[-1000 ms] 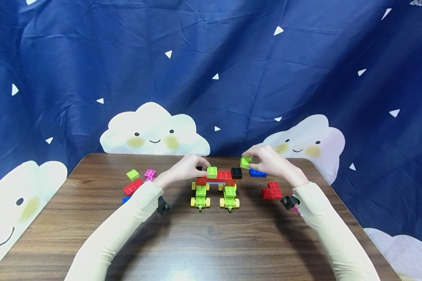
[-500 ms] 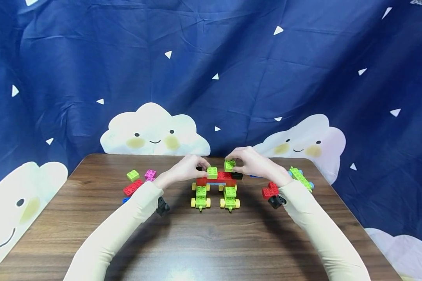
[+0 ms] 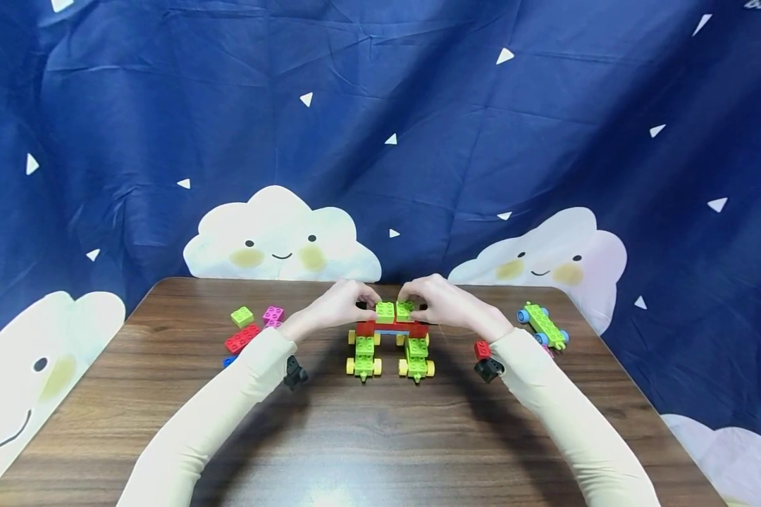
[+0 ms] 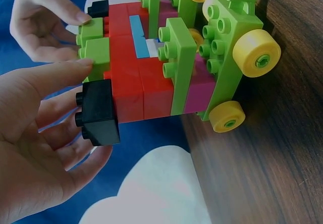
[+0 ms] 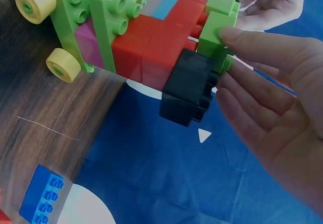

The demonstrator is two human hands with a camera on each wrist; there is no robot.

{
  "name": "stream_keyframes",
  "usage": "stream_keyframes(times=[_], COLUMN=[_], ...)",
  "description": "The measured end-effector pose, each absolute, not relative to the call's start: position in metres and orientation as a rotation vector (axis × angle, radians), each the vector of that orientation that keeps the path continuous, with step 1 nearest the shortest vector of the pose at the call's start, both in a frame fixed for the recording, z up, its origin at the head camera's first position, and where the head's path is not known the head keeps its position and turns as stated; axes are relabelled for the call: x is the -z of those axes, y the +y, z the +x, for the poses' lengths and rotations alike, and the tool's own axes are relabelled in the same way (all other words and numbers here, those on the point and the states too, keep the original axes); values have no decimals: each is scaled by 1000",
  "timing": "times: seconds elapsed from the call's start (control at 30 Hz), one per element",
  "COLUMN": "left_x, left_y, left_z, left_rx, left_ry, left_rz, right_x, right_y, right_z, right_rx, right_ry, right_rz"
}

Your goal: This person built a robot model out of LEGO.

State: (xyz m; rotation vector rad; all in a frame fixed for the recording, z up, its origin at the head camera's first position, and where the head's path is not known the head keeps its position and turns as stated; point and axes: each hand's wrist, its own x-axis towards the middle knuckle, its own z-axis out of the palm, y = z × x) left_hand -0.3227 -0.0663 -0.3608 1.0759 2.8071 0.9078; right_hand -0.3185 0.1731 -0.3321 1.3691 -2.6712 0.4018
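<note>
A built brick model with red bricks (image 3: 393,328) across its top stands on yellow wheels (image 4: 256,53) at mid-table. My left hand (image 3: 340,303) pinches a lime brick (image 3: 385,312) on top of the red part, beside a black end brick (image 4: 100,113). My right hand (image 3: 442,303) pinches a second lime brick (image 5: 212,36), close beside the first and next to the other black end brick (image 5: 186,87). In the right wrist view this second brick sits tilted over the red studs. Purple bricks (image 4: 200,88) show between lime pieces lower down.
On the table (image 3: 380,436), lime (image 3: 242,316), red (image 3: 242,339) and pink (image 3: 273,314) bricks lie at the left. A lime wheeled base (image 3: 544,325) and a red brick (image 3: 481,350) are at the right. A blue brick (image 5: 41,196) lies near the far edge.
My right hand has moved left with its lime brick, from beside the model to over its red top, next to the first lime brick. My left hand has stayed in place.
</note>
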Motion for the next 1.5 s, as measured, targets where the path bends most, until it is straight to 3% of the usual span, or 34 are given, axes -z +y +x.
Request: stream_keyframes(times=[1.5], left_x=[363], left_y=[-66], left_z=[-324], left_rx=[-918], left_ry=[2799], left_rz=[1097], right_x=[334], right_y=[167], right_z=[-321], right_rx=[-382], right_ry=[-2722], right_rz=[1362])
